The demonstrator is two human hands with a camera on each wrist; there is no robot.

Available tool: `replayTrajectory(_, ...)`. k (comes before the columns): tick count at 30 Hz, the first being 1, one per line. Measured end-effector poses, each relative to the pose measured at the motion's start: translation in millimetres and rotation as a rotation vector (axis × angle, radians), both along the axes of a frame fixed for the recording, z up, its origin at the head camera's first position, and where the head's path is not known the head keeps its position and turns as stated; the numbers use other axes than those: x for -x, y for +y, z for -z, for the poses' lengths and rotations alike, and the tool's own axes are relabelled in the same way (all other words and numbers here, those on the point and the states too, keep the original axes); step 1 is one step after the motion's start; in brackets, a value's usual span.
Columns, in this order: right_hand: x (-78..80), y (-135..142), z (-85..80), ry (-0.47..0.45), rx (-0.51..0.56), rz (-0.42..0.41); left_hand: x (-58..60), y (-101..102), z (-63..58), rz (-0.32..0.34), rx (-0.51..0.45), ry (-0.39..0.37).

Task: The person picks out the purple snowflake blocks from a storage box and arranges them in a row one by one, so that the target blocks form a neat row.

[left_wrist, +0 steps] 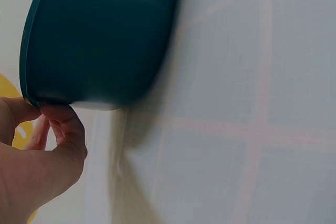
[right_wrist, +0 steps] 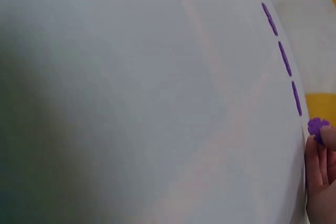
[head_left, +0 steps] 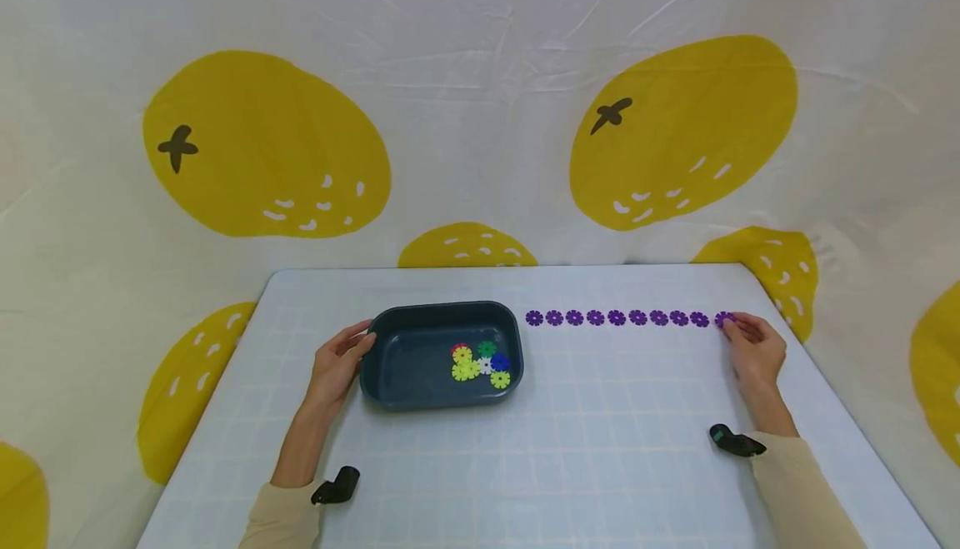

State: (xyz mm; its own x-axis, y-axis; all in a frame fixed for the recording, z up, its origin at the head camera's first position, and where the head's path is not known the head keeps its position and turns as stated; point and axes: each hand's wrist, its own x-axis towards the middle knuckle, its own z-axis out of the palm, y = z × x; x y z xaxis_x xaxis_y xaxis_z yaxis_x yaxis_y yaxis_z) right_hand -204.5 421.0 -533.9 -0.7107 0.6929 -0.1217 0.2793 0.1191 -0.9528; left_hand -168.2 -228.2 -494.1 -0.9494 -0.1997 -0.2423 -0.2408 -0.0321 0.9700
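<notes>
My left hand [head_left: 337, 366] pinches the left rim of a dark blue-green plastic tray [head_left: 420, 399], thumb over the edge and fingers outside. In the left wrist view the tray wall [left_wrist: 100, 35] rises above the thumb and fingertips. Inside, toward its right side, lie several notched, flower-shaped plastic discs: yellow [head_left: 465, 370], green [head_left: 487, 349], blue [head_left: 500, 362], white [head_left: 485, 365] and a mostly covered red one. At the right end of a row of purple discs [head_left: 617, 317], my right hand [head_left: 756, 353] pinches another purple disc [right_wrist: 317, 128] between thumb and fingers.
The row runs straight from beside the tray's right edge along the far part of the white gridded table [head_left: 600, 449]. Behind the table hangs a pale cloth [head_left: 480, 116] printed with yellow fruit. A black wrist device [head_left: 737, 441] sits on the right sleeve, another [head_left: 336, 486] on the left.
</notes>
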Motion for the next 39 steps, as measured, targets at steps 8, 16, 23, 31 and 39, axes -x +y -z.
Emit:
replayTrajectory(8,5.5,4,-2.0,-0.123,-0.329,-0.135,-2.5,0,-2.2,-0.004,-0.007,-0.012)
replayTrajectory(16,7.3,13,-7.0,-0.184,-0.527,-0.321,-2.1,1,1.1,-0.007,0.007,-0.02)
replayTrajectory(23,0.6,20,-5.7,-0.215,-0.526,-0.332,0.5,4,0.6,0.012,-0.021,-0.015)
replayTrajectory(31,-10.2,20,-10.1,-0.166,-0.564,-0.376,1.6,1,1.9,0.037,-0.025,-0.049)
replayTrajectory(39,-21.8,11,-25.9,0.003,-0.69,-0.398,-1.6,-4,-3.7,0.037,0.089,0.044)
